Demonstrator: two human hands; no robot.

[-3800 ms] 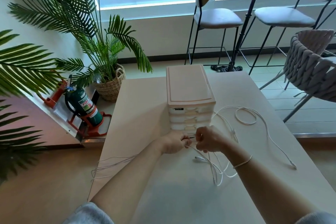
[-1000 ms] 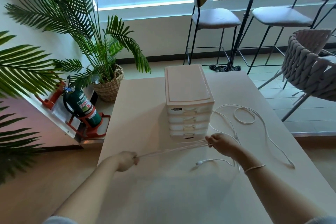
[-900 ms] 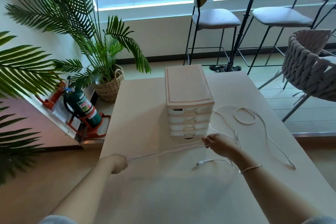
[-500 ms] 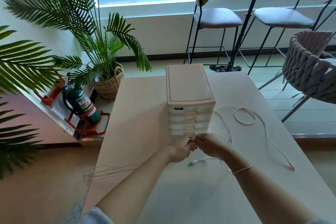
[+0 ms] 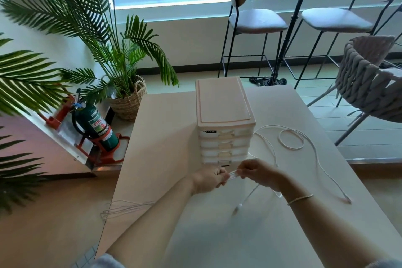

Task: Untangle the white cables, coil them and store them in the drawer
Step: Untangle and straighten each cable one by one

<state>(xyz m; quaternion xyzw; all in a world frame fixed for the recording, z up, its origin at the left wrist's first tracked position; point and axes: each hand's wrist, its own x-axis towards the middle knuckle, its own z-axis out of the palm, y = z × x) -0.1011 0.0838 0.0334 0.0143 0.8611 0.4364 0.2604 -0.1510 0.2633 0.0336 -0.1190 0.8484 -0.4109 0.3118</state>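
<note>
Both hands sit together at the middle of the pale, smooth-topped desk, right in front of the white plastic four-drawer storage unit. The left hand is a closed fist, fingers curled round a bundle of thin white cables. The right hand is just beside it, fingertips pinching the same strands, which run across the small gap between the two. All four drawers look closed, and the unit stands upright toward the far edge of the desk, on its centre line.

From the left fist, loops of cable trail back over the desk's left edge and hang beyond it. Below the right hand a loose end with a small plug lies toward the near edge. On the right half of the desk, more white cable lies slack: one small round loop sits just right of the drawer unit, and a long strand sweeps round toward the right edge, ending in a connector. A thin bracelet circles the right wrist.

Beyond the desk: a green fire extinguisher in an orange stand on the floor at left, a palm in a woven basket, two tall bar stools by the window, and a woven chair off the far right corner.
</note>
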